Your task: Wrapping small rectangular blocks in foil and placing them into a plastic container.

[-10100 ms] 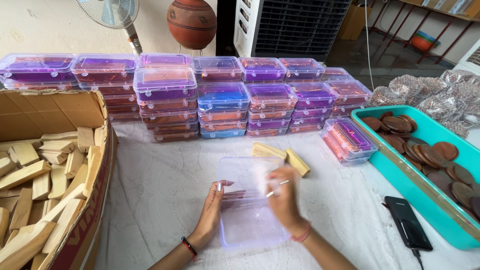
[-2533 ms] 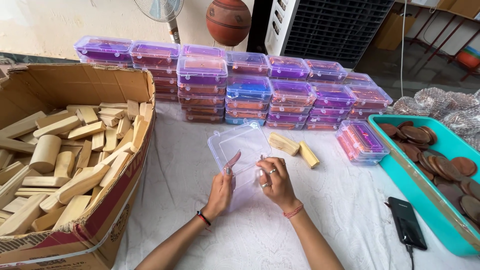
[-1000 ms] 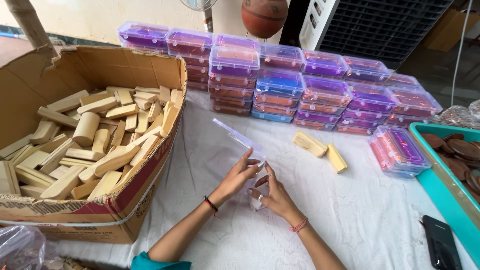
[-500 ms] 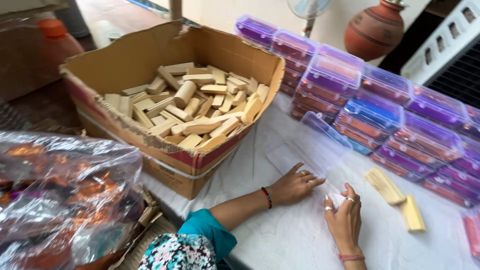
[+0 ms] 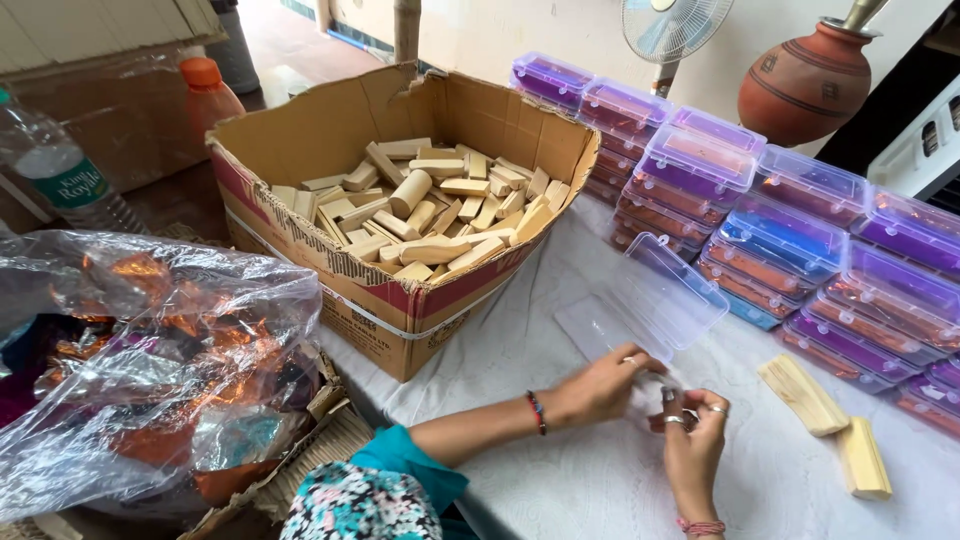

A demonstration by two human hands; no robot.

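— How far has the packing got?

— Many boxes look finished, I'd judge: stacks of lidded clear boxes (image 5: 800,250) with purple, blue and orange contents stand in rows along the back of the tabletop (image 5: 600,480). The one in hand is not filled. An open clear plastic box (image 5: 645,310) lies on the white cloth with its lid tilted up, and I see nothing inside it.

— And the hands?

— Both are at the near edge of that box. The left hand (image 5: 600,385) has its fingers curled onto the rim; the right hand (image 5: 690,445) is bunched just beside it, fingers drawn together on something small at the box edge. What that is, I cannot tell.

— What is waiting to go in?

— Two pale wooden blocks (image 5: 825,420) lie on the cloth to the right, near the hands but apart from them. A cardboard carton (image 5: 400,300) to the left is heaped with many more such blocks, so a good deal seems left.

— Anything else?

— A crumpled plastic bag (image 5: 150,350) with orange and dark pieces sits at the near left.
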